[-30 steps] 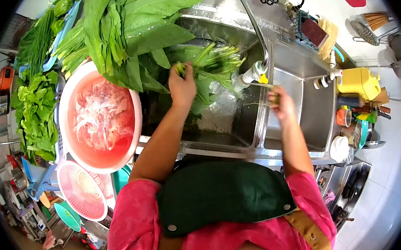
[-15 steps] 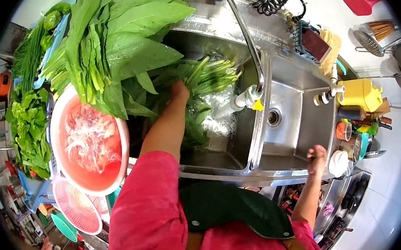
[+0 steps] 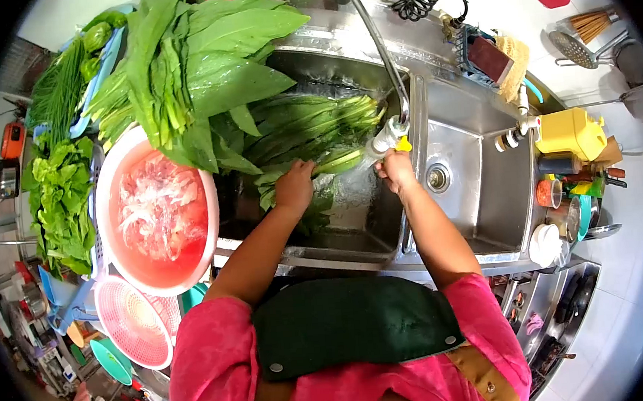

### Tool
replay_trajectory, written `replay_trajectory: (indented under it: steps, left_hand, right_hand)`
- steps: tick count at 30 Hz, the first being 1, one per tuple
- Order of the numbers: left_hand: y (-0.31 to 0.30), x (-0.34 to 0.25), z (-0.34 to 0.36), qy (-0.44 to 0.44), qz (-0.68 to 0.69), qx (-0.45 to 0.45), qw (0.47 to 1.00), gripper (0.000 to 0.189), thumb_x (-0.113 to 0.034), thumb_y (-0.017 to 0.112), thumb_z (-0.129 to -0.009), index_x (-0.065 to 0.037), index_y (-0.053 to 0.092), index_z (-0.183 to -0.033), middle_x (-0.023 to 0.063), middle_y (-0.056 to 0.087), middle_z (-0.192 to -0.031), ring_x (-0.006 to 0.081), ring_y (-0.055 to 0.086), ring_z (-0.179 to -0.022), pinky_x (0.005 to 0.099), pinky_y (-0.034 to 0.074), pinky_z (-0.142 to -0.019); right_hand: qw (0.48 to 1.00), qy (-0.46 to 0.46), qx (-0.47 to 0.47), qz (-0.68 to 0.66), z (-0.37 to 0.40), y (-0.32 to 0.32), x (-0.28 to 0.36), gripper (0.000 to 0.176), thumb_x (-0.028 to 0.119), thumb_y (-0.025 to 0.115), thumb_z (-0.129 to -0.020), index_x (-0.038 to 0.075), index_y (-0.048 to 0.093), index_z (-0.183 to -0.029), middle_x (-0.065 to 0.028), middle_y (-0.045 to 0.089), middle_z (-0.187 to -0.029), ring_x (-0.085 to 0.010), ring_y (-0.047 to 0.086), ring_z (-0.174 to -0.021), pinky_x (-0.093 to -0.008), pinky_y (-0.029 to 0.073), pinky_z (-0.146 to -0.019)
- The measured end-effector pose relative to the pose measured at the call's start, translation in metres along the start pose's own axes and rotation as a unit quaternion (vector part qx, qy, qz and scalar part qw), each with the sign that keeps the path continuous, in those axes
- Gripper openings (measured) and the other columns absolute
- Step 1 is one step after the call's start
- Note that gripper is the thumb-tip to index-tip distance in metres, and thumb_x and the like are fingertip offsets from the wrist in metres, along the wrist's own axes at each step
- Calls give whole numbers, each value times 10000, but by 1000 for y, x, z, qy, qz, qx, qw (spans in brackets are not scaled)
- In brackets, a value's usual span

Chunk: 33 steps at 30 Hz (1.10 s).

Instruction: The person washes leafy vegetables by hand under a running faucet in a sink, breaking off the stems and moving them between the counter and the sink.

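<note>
In the left basin, my left hand is closed around a bunch of long-leaved greens, its pale stems pointing right under the tap. My right hand is just below the tap nozzle with its yellow lever, fingers curled; what they hold, if anything, is hidden. Water runs from the nozzle over the stems. More wet greens lie behind my hands in the basin. A tall pile of broad leaves rests at the basin's left side.
A pink-rimmed basin of water with pale pieces stands left of the sink. Pink colanders and lettuce-like greens are farther left. The right sink bowl has a drain. A yellow jug stands beyond it.
My right hand has come from the sink's right front edge to beneath the tap. My left hand has drawn back toward me, now with a bunch of greens. The view has shifted slightly.
</note>
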State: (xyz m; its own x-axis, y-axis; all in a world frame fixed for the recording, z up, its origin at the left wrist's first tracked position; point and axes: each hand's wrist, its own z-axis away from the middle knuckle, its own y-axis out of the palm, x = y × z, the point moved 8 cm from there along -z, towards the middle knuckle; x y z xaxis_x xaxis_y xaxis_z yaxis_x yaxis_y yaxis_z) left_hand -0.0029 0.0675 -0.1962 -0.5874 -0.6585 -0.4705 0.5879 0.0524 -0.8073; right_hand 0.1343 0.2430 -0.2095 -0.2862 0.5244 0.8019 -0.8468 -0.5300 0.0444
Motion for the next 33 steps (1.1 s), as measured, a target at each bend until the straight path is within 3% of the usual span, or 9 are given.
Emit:
replay_trajectory:
  steps: [5, 9, 16, 19, 24, 27, 30, 31, 33]
  left_hand:
    - [-2, -19, 18, 71, 60, -36, 995, 368, -158, 599, -732, -112, 502, -1084, 91, 473, -1124, 294, 527, -899, 378, 453, -717]
    - [7, -46, 16, 171, 154, -87, 969, 296, -186, 616, -720, -71, 556, -986, 115, 557, -958, 297, 551, -810, 363, 452, -661]
    - [7, -54, 13, 179, 211, -31, 961, 257, -169, 650, -679, -10, 584, -870, 160, 582, -813, 288, 568, -723, 333, 444, -623]
    - [-10, -61, 12, 169, 276, 65, 944, 280, -203, 676, -662, 6, 588, -826, 167, 581, -778, 228, 575, -697, 303, 438, -624]
    - [-56, -71, 33, 217, 340, -71, 912, 194, -109, 692, -666, -10, 609, -811, 102, 603, -804, 152, 555, -712, 270, 437, -669]
    - [-94, -67, 49, 92, 362, -177, 911, 119, -47, 655, -707, -11, 621, -816, 66, 609, -807, 144, 552, -705, 254, 448, -674]
    - [-131, -54, 47, 93, 462, -291, 833, 169, -68, 587, -771, 35, 574, -905, 79, 597, -845, 145, 549, -734, 283, 461, -695]
    - [-125, -25, 24, -19, 446, -283, 849, 204, -121, 563, -802, 10, 568, -957, 100, 580, -937, 168, 545, -795, 299, 463, -711]
    - [-121, -50, 14, -29, 559, -222, 799, 293, -252, 489, -854, -45, 562, -1047, 109, 519, -1078, 208, 508, -929, 340, 439, -800]
  right_hand:
    - [995, 47, 32, 81, 15, 0, -9, 81, 116, 481, -749, 68, 466, -685, -20, 474, -540, -78, 398, -395, -207, 266, -328]
    - [983, 44, 167, 68, 46, 43, -22, 103, 158, 532, -766, 55, 530, -778, -10, 497, -563, -76, 406, -422, -181, 275, -354]
    - [979, 39, 149, 134, 59, 32, -23, 167, 238, 544, -823, 74, 516, -809, -19, 511, -597, -81, 439, -472, -182, 314, -393]
    - [945, 165, 232, -163, 79, 42, -27, 137, 213, 541, -827, 84, 498, -841, -21, 516, -633, -87, 450, -500, -184, 326, -414]
    - [955, 55, 288, -44, 80, 46, -9, 155, 257, 560, -811, 107, 526, -827, -7, 539, -668, -75, 499, -572, -181, 356, -444]
    - [974, 46, 221, 12, 76, 21, -11, 194, 303, 567, -801, 113, 555, -833, -7, 556, -687, -75, 503, -582, -192, 395, -478]
    - [991, 0, 130, -42, 86, -48, 7, 219, 306, 577, -794, 95, 547, -844, 2, 540, -641, -70, 479, -540, -201, 374, -455]
    - [992, -18, 110, -63, 91, -80, 10, 232, 318, 577, -792, 94, 550, -847, 2, 541, -643, -72, 483, -542, -204, 379, -459]
    - [997, -44, -43, -47, 99, -170, 3, 224, 304, 560, -804, 81, 557, -816, -10, 547, -655, -71, 465, -500, -196, 372, -415]
